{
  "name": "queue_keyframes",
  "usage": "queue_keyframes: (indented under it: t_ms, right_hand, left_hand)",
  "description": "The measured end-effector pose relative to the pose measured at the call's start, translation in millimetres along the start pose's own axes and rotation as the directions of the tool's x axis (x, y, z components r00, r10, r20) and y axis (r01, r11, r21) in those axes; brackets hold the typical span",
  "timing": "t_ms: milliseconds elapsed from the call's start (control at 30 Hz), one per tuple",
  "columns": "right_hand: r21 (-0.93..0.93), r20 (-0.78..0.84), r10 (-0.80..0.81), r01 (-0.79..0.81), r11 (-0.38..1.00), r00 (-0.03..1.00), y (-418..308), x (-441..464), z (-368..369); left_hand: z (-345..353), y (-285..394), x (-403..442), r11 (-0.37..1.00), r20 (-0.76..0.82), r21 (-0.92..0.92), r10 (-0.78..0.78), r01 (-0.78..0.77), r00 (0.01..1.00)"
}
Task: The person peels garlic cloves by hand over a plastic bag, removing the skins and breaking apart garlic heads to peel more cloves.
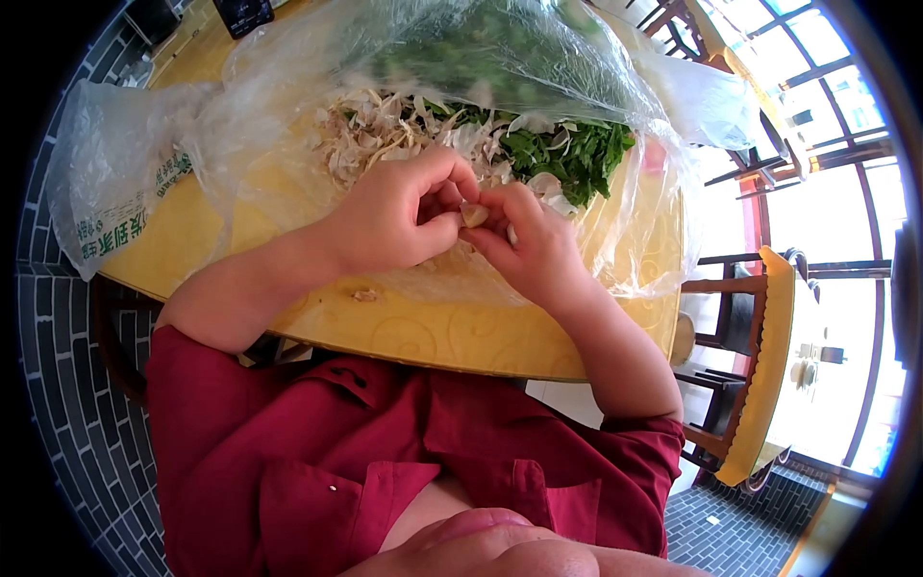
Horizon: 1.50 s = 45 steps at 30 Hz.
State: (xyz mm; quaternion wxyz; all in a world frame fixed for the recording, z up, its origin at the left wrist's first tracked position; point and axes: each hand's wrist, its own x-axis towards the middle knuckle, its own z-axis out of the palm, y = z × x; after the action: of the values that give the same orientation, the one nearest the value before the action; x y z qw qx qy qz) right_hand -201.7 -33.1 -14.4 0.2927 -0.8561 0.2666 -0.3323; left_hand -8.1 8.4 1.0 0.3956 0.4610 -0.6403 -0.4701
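A small pale garlic clove (473, 214) is pinched between the fingertips of both hands, above the near part of the table. My left hand (409, 207) comes in from the left, its thumb and forefinger closed at the clove. From the right, my right hand (529, 236) meets it, fingers bent round the clove's other side. Just beyond the hands lies a heap of papery garlic skins (365, 144). Green leaves (567, 154) lie beside the skins to the right, partly under clear plastic.
A large clear plastic bag (461, 48) covers greens at the back of the yellow table (423, 337). Another printed bag (115, 183) lies at the left. A dark phone-like object (242, 14) is at the far edge. Chairs and another table (760, 365) stand at the right.
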Motion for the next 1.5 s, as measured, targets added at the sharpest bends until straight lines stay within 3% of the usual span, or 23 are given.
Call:
queue_keyframes:
  t_ms: [367, 567, 667, 767, 1067, 1167, 1267, 1500]
  right_hand:
    - [0.077, 0.008, 0.06, -0.06, 0.995, 0.998, -4, 0, -4]
    - [0.081, 0.038, 0.098, -0.101, 0.992, 0.994, -7, 1, -6]
    - [0.06, 0.044, 0.095, -0.097, 0.993, 0.995, -4, 0, -3]
    - [0.041, 0.025, 0.08, -0.081, 0.996, 0.996, -6, 1, -2]
    - [0.019, 0.008, 0.08, -0.08, 0.997, 0.997, -6, -1, 1]
    - [0.022, 0.004, 0.084, -0.084, 0.996, 0.996, -3, -2, 2]
    - [0.038, -0.032, 0.091, -0.09, 0.995, 0.995, -3, -2, 2]
    - [0.015, -0.001, 0.076, -0.076, 0.997, 0.997, -9, -1, 0]
  left_hand:
    - [-8, -3, 3, 0.985, 0.144, -0.166, 0.059, -0.035, 0.988]
    - [-9, -7, 2, 0.991, 0.111, -0.12, 0.079, -0.066, 0.991]
    - [-5, 6, 0, 0.965, 0.013, 0.207, 0.163, -0.162, 0.987]
    - [0, 2, 0, 0.969, -0.069, 0.183, 0.183, -0.168, 0.981]
    - [2, 0, -1, 0.959, -0.067, 0.235, 0.179, -0.159, 0.982]
    - [2, -2, -1, 0.932, -0.07, 0.29, 0.247, -0.218, 0.966]
    - [3, -3, 0, 0.977, -0.123, 0.147, 0.173, -0.154, 0.977]
    - [-1, 1, -1, 0.944, -0.112, 0.304, 0.17, -0.129, 0.979]
